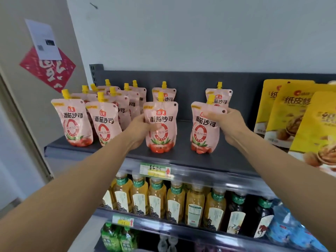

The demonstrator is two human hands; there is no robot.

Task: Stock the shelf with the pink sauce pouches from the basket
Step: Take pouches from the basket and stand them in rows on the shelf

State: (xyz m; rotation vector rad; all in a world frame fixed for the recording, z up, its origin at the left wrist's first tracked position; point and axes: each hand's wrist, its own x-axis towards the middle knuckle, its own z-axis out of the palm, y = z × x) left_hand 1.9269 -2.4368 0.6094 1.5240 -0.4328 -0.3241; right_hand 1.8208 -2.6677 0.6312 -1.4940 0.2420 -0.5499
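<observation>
Well along, probably: a cluster of pink pouches (106, 122) is already stood at the left end of the shelf (181, 158), two more are held upright at its front, one clasped by the left grip (140, 128), one by the right grip (231, 124), basket unseen.

Left hand (141, 127) grips the middle pouch (163, 130); right hand (231, 124) grips the right pouch (204, 132).

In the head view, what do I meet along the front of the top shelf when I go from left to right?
Group of pink pouches → left hand → middle pink pouch, which it grips → right pink pouch → right hand, which grips it → yellow snack bags.
</observation>
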